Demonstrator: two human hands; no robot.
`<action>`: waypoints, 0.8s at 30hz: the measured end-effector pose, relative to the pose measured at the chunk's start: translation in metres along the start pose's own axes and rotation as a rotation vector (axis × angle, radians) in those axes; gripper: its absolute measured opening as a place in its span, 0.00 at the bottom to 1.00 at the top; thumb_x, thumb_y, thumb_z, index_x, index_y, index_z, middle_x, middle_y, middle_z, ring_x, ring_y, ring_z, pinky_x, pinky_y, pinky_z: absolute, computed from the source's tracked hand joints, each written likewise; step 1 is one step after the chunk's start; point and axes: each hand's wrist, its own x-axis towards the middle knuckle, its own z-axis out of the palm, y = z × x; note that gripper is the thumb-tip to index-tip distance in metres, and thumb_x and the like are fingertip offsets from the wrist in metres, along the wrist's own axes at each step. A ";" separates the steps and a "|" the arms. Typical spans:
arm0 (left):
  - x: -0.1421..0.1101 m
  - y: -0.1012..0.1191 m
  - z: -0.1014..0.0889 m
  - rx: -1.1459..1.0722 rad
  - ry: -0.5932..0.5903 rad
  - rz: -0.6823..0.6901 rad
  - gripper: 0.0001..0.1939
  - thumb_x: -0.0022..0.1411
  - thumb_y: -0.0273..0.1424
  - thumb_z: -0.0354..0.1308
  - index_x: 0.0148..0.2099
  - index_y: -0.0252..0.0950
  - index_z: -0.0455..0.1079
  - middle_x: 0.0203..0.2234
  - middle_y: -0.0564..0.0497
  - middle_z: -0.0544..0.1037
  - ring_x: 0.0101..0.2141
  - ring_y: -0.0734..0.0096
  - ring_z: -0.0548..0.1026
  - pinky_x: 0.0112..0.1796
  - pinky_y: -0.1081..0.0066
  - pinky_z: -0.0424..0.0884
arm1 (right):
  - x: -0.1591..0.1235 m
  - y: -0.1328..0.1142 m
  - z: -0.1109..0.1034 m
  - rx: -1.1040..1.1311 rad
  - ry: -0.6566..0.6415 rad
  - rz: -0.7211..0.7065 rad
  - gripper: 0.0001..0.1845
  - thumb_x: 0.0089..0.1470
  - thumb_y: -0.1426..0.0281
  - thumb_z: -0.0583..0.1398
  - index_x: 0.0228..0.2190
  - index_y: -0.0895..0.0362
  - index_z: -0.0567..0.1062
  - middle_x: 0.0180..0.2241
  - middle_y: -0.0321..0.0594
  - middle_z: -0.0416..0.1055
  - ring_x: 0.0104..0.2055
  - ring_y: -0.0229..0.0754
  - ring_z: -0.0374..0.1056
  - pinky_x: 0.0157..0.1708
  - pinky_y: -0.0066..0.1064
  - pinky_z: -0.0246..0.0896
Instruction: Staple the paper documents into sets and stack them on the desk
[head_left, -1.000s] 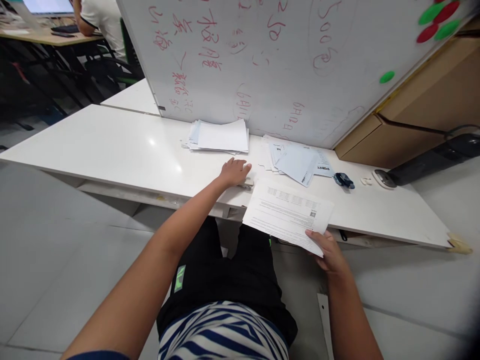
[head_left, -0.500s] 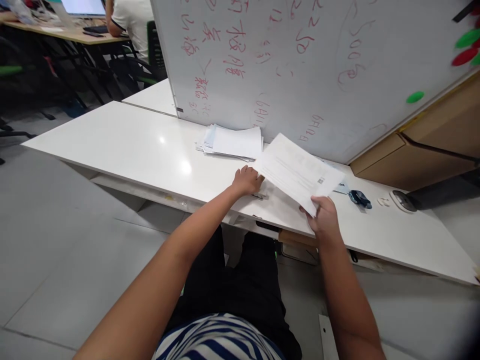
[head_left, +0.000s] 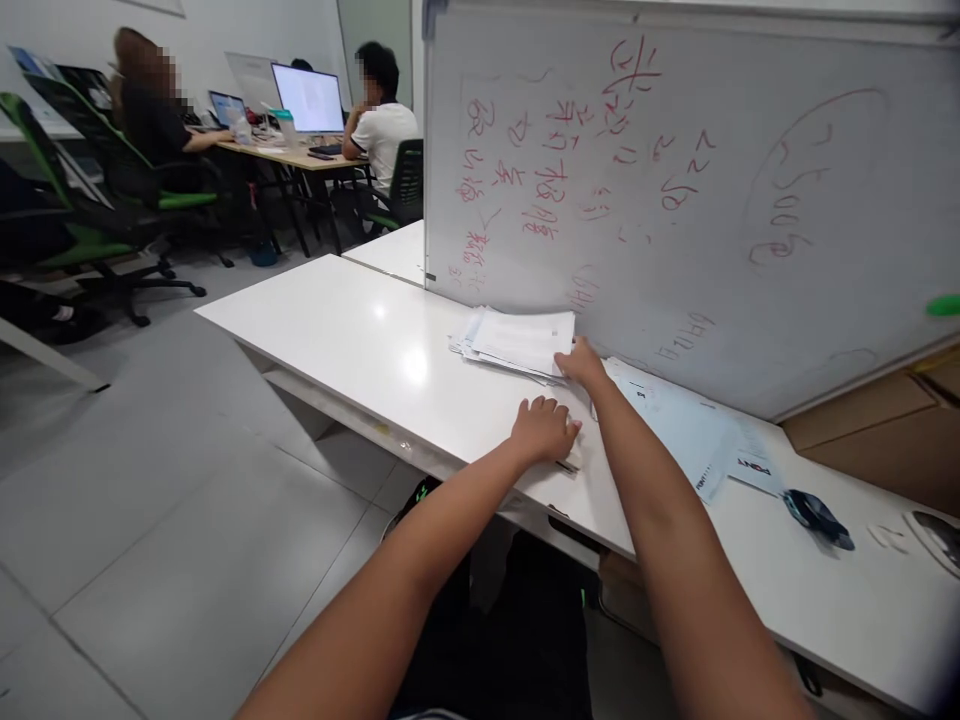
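My right hand (head_left: 582, 362) reaches to the near right corner of a stack of papers (head_left: 517, 340) by the whiteboard, its thumb and fingers closed on the top sheet of paper (head_left: 525, 337). Nearer the table edge, my left hand (head_left: 545, 430) is curled over a small pale object (head_left: 571, 463) with a thin dark line along its base. The palm hides most of that object, and its kind does not show. To the right of my right forearm lie light blue printed sheets (head_left: 675, 430).
A whiteboard (head_left: 675, 200) with red writing stands behind the white table (head_left: 315, 310). Toward the right are a dark blue device or tape-like thing (head_left: 817, 518) and cardboard boxes (head_left: 877, 430). Two people sit at a desk (head_left: 300, 158) in the background.
My right hand has carried the printed sheet leftward and away from me onto the stack. My left hand stays over the small object. The view has swung up and left.
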 end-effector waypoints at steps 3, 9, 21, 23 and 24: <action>-0.001 -0.001 0.000 -0.006 0.005 -0.001 0.25 0.69 0.42 0.35 0.56 0.34 0.62 0.56 0.41 0.65 0.58 0.56 0.58 0.57 0.53 0.52 | -0.002 0.009 -0.003 -0.410 0.080 -0.003 0.30 0.50 0.65 0.60 0.53 0.65 0.63 0.46 0.59 0.70 0.49 0.58 0.65 0.47 0.46 0.59; 0.003 -0.002 -0.001 -0.033 -0.026 -0.010 0.23 0.68 0.40 0.38 0.57 0.34 0.61 0.58 0.41 0.63 0.59 0.56 0.57 0.58 0.52 0.50 | -0.066 0.088 -0.052 -0.679 0.297 -0.212 0.27 0.60 0.59 0.48 0.58 0.58 0.61 0.53 0.55 0.66 0.54 0.56 0.63 0.50 0.47 0.58; 0.007 -0.001 -0.006 -0.057 -0.035 -0.026 0.23 0.68 0.40 0.37 0.58 0.37 0.62 0.57 0.45 0.67 0.58 0.58 0.62 0.55 0.60 0.58 | -0.147 0.198 -0.079 -0.575 0.404 -0.044 0.30 0.60 0.53 0.50 0.55 0.60 0.66 0.59 0.52 0.62 0.62 0.51 0.55 0.59 0.43 0.48; 0.007 0.000 -0.008 -0.057 -0.032 -0.048 0.24 0.68 0.41 0.37 0.58 0.37 0.63 0.57 0.46 0.68 0.57 0.58 0.64 0.54 0.61 0.59 | -0.146 0.193 -0.079 -0.587 0.433 -0.002 0.28 0.61 0.54 0.49 0.52 0.60 0.69 0.58 0.52 0.63 0.60 0.53 0.57 0.55 0.44 0.51; 0.007 0.001 -0.009 -0.051 -0.026 -0.055 0.24 0.68 0.41 0.37 0.57 0.38 0.63 0.57 0.45 0.69 0.56 0.58 0.65 0.53 0.61 0.60 | -0.146 0.191 -0.079 -0.594 0.443 0.018 0.27 0.62 0.55 0.48 0.52 0.60 0.69 0.57 0.53 0.64 0.59 0.54 0.58 0.53 0.45 0.53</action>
